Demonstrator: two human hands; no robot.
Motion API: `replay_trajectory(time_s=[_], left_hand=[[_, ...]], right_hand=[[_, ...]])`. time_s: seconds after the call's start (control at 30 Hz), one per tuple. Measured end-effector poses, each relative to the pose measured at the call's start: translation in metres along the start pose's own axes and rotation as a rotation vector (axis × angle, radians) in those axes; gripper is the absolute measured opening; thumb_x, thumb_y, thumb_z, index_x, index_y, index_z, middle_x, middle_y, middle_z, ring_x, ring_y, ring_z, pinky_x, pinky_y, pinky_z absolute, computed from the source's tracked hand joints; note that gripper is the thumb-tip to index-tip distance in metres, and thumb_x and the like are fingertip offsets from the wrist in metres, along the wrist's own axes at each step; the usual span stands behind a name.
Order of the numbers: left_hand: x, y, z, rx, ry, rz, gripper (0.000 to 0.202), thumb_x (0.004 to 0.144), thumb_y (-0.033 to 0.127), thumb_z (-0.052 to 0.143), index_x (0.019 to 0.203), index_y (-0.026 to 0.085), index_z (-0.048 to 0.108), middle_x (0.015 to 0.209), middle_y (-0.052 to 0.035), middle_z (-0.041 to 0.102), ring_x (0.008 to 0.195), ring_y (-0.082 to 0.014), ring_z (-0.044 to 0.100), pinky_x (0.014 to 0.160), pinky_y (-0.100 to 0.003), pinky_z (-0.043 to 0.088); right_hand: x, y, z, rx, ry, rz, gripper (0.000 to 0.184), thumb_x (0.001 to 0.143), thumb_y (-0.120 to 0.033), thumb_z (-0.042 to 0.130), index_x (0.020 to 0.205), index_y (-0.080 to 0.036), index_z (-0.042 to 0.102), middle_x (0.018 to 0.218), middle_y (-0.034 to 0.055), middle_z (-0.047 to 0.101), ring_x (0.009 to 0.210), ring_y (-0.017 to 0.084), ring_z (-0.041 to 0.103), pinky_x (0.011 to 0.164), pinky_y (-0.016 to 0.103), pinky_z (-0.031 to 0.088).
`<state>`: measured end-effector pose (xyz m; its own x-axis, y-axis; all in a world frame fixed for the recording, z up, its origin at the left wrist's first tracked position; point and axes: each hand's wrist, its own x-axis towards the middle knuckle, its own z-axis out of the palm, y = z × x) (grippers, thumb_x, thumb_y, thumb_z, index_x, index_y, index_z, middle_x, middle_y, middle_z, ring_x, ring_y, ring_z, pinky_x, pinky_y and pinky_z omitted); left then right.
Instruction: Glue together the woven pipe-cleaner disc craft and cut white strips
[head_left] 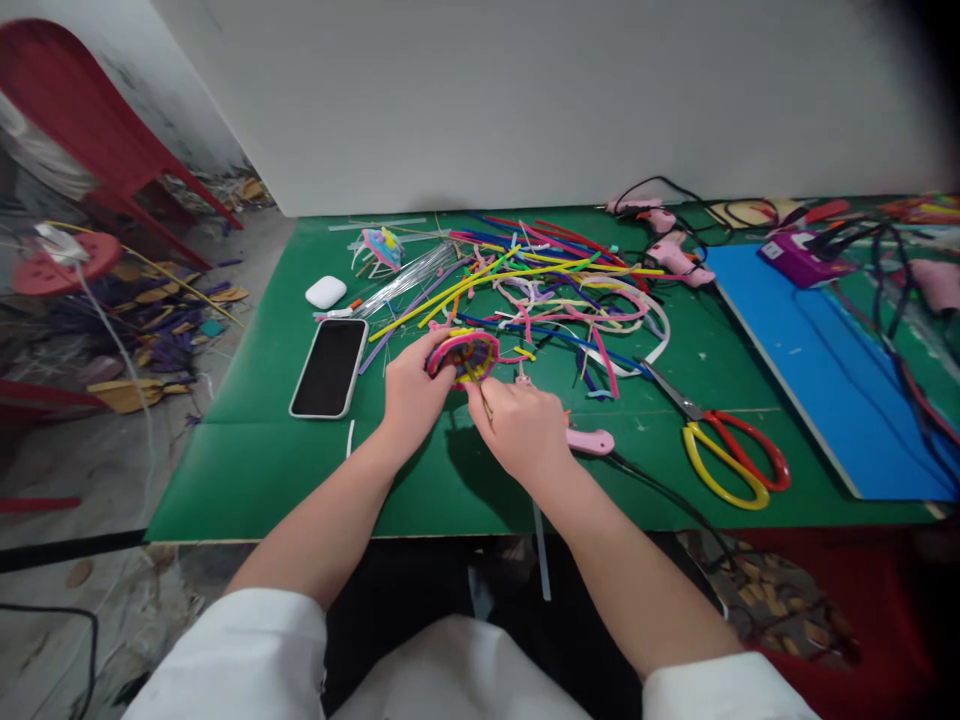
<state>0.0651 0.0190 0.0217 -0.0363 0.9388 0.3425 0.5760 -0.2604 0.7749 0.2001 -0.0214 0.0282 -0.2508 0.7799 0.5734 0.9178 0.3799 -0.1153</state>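
Observation:
My left hand (411,390) is closed on a small woven piece of pink and yellow pipe cleaners (466,355), held just above the green mat (255,460). My right hand (517,425) sits right beside it, fingers pinched on a thin stick-like end (484,400) coming off the woven piece. A pink glue gun (591,441) lies on the mat under my right wrist. A loose heap of coloured pipe cleaners (555,285) spreads behind both hands.
A black phone (330,367) and a white earbud case (325,291) lie left of my hands. Yellow-and-red scissors (731,455) lie to the right, next to a blue board (825,370). More pink glue guns (675,255) and cables sit at the back right.

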Motion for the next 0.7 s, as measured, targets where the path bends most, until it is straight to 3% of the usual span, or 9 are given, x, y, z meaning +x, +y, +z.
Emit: replay_trajectory(time_s=[0.23, 0.53, 0.7], left_hand=[[0.0004, 0.0002, 0.0005, 0.01, 0.016, -0.032, 0.037, 0.065, 0.007, 0.054, 0.098, 0.018, 0.068, 0.096, -0.0017, 0.071, 0.086, -0.0175, 0.065, 0.081, -0.029, 0.049], [0.0009, -0.0006, 0.0003, 0.012, 0.032, -0.056, 0.036, 0.065, 0.008, 0.055, 0.097, 0.014, 0.068, 0.098, -0.0056, 0.071, 0.091, -0.019, 0.065, 0.087, -0.031, 0.049], [0.0016, -0.0009, 0.0, 0.01, 0.038, -0.063, 0.036, 0.065, 0.008, 0.055, 0.096, 0.017, 0.068, 0.097, -0.003, 0.072, 0.089, -0.018, 0.065, 0.085, -0.031, 0.05]], right_hand=[[-0.0007, 0.0001, 0.0011, -0.022, -0.017, -0.012, 0.038, 0.092, -0.029, 0.04, 0.058, -0.017, 0.054, 0.043, 0.0001, 0.057, 0.04, 0.011, 0.05, 0.049, 0.027, 0.02], [0.0003, -0.0012, 0.0018, -0.009, -0.064, 0.011, 0.039, 0.093, -0.029, 0.038, 0.059, -0.017, 0.053, 0.044, 0.0001, 0.058, 0.041, 0.011, 0.051, 0.049, 0.027, 0.018], [0.0004, -0.0015, 0.0025, 0.003, -0.096, 0.023, 0.041, 0.094, -0.03, 0.036, 0.059, -0.017, 0.054, 0.046, 0.0007, 0.058, 0.042, 0.011, 0.052, 0.048, 0.027, 0.019]])
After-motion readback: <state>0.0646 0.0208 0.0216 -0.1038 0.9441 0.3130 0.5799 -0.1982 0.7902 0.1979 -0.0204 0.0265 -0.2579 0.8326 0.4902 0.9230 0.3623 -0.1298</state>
